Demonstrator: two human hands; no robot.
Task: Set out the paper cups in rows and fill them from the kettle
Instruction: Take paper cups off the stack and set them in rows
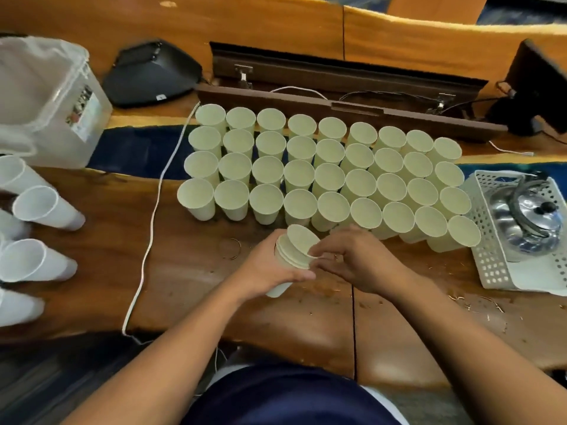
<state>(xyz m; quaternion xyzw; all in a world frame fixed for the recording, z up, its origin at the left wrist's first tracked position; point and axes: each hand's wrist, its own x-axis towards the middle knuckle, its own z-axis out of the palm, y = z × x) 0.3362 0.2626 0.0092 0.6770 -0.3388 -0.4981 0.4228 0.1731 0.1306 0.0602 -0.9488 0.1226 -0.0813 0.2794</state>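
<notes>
Several rows of upright pale paper cups [299, 176] stand in a block on the wooden table [190, 296]. Just in front of the block, my left hand [270, 271] grips a short nested stack of paper cups [291, 257], tilted toward me. My right hand [352, 259] pinches the rim of the top cup [302, 240], which is partly lifted out of the stack. A steel kettle [529, 222] with a black knob and handle sits in a white perforated basket [491, 265] at the right.
Translucent plastic cups [46, 208] lie and stand at the left edge, beside a clear plastic bin [55, 99]. A white cable [153, 210] runs down the table left of the cups. A dark device [150, 75], an open cable hatch [337, 87] and a monitor base [534, 90] stand behind.
</notes>
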